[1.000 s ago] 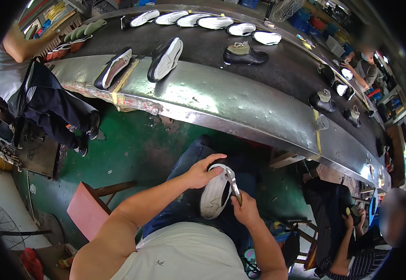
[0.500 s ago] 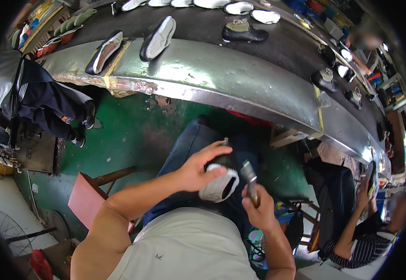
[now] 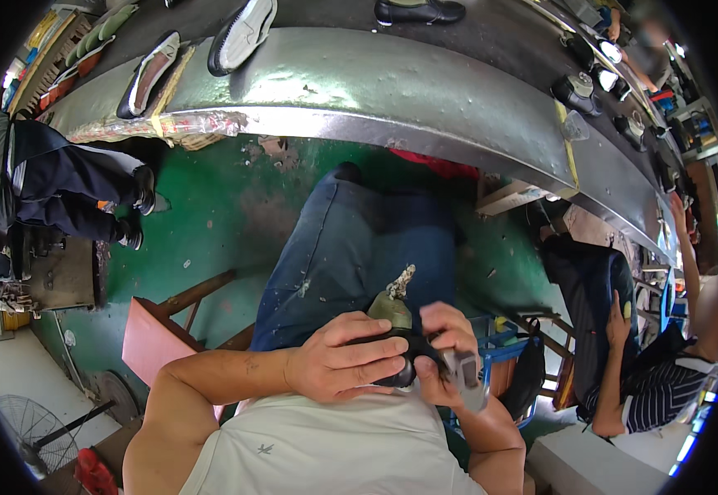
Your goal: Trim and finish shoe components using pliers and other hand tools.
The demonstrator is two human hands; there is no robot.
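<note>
A black shoe [image 3: 397,378] on a green last [image 3: 389,310] is over my lap, close to my white shirt. A crusted, pale knob sticks up from the last. My left hand [image 3: 342,356] is closed around the shoe from the left, fingers across its dark side. Against the shoe's right side, my right hand [image 3: 449,351] is closed on a grey metal-headed hand tool [image 3: 468,381]; its exact kind is unclear. The right fingers are slightly blurred, and part of the shoe is hidden behind both hands.
A metal-edged bench [image 3: 309,82] curves across the front, bearing several shoes. A pink-topped stool [image 3: 157,342] stands left, a fan [image 3: 37,425] lower left. A blue crate-like frame [image 3: 499,351] is at my right. A person in a striped shirt [image 3: 660,388] sits right; another stands left.
The shoe has been turned so its pale sole no longer shows and the last's knob points up and away. My right hand and the tool have come in against it. The view has tilted down.
</note>
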